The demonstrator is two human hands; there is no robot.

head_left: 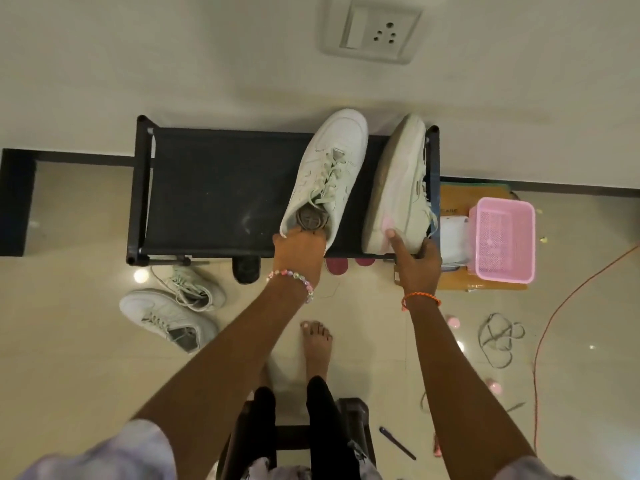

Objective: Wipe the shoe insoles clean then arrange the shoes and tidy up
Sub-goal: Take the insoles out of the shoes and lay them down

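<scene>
Left hand (299, 245) gripping upright shoe's (325, 174) heel, right hand (414, 258) clasping tilted shoe's (398, 188) heel on rack (221, 188)

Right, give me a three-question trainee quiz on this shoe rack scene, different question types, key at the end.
1. True or false: both white sneakers on the black rack stand upright on their soles.
2. Multiple choice: the pink basket sits A) on the rack, B) on the floor to the rack's right, C) under the rack.
3. Fill in: the left hand grips the left sneaker at its ____ end.

Key
1. False: the right sneaker, held by the right hand, is tipped on its side, sole showing.
2. B
3. heel
</scene>
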